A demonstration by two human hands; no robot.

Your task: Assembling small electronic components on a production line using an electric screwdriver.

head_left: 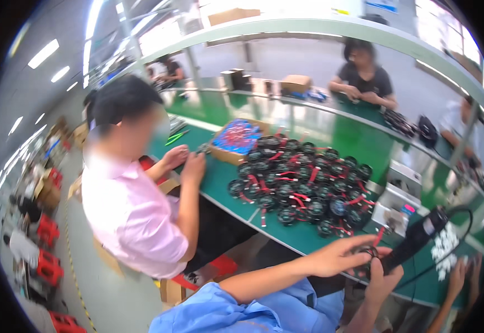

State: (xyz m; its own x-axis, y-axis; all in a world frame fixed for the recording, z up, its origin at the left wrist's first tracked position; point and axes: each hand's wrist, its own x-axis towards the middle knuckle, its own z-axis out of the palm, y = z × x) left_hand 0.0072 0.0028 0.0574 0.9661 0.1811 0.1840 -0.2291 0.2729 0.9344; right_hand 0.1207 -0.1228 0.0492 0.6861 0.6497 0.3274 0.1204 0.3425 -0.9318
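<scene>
Your left hand (339, 257) reaches across the front of the surface (214, 187), its fingers closed over a black round part (367, 254), held off the edge between both hands. Your right hand (382, 284) sits beneath, at the lower end of a black handheld tool (417, 240); whether it is clamped on the tool, the part or both, you cannot tell from this angle. Presumably two hands are used so one steadies the part while the other minds the tool.

The tool slants up to the right, its cable (468, 219) looping clear of your fingers, likely to avoid snagging. Similar round parts with red leads (303, 188) lie massed left of the grey machine (400, 200), probably for easy reach. White pieces (444, 250) lie to its right, near another person's hands (459, 276).
</scene>
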